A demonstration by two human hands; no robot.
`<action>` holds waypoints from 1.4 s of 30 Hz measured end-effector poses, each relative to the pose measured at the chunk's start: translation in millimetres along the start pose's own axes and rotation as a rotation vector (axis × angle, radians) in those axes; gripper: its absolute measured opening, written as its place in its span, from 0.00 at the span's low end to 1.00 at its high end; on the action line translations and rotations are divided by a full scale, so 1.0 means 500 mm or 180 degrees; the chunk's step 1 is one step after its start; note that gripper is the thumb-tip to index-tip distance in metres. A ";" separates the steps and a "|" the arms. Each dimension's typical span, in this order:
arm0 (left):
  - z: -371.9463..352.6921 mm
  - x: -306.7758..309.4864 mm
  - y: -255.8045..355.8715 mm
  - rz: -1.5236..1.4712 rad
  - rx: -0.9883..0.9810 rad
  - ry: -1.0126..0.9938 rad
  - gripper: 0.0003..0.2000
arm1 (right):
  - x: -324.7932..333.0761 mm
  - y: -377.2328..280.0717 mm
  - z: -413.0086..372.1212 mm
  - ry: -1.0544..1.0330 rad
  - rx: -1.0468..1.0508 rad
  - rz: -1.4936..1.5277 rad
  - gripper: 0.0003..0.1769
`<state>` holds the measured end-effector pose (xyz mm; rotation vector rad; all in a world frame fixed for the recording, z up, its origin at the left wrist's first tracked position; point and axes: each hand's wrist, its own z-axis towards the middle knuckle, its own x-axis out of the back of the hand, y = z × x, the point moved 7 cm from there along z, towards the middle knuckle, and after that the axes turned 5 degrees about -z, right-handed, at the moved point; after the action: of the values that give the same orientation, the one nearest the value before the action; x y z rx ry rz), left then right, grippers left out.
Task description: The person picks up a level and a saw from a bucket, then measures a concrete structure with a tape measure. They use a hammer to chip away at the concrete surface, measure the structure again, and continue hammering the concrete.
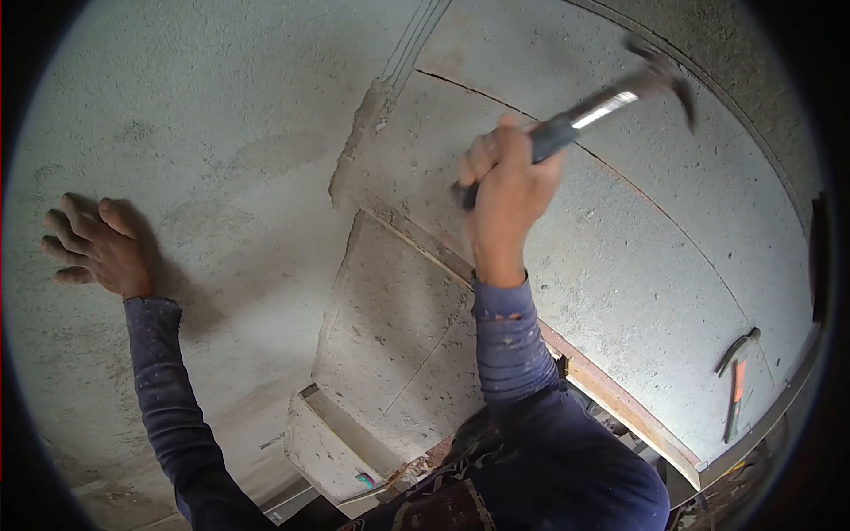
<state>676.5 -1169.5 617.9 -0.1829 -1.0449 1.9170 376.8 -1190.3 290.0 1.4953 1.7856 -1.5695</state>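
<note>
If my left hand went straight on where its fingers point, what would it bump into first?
Nothing that shows: your left hand seems to rest spread on the wall, and the way looks free along it to the picture's dark edge, though depth is hard to judge.

no text, label, brand or number can be read.

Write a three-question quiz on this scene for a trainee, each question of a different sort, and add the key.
1. Which hand holds the raised hammer: (a) left, (b) right, (c) both?
2. True or false: the left hand is open and holds no tool.
3. Fill in: The second hammer, at far right, is partly dark and partly bright ____.

Key: 1. b, the right hand; 2. true; 3. orange.
</note>
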 end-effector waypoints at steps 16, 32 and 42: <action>-0.002 0.010 0.021 -0.0047 -0.0034 -0.0209 0.36 | 0.045 0.066 0.009 0.0325 -0.0326 0.0576 0.14; 0.000 0.009 0.001 0.0151 0.0033 -0.0220 0.37 | 0.016 0.279 -0.136 0.0726 -0.0259 -0.0536 0.12; 0.003 0.009 0.020 0.0203 0.0046 -0.0213 0.37 | 0.044 0.121 -0.069 -0.0619 -0.1216 -0.0764 0.10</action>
<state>667.0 -1169.1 612.7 -0.1464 -1.0807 1.9994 431.8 -1159.8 252.9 0.9517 2.0608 -1.3204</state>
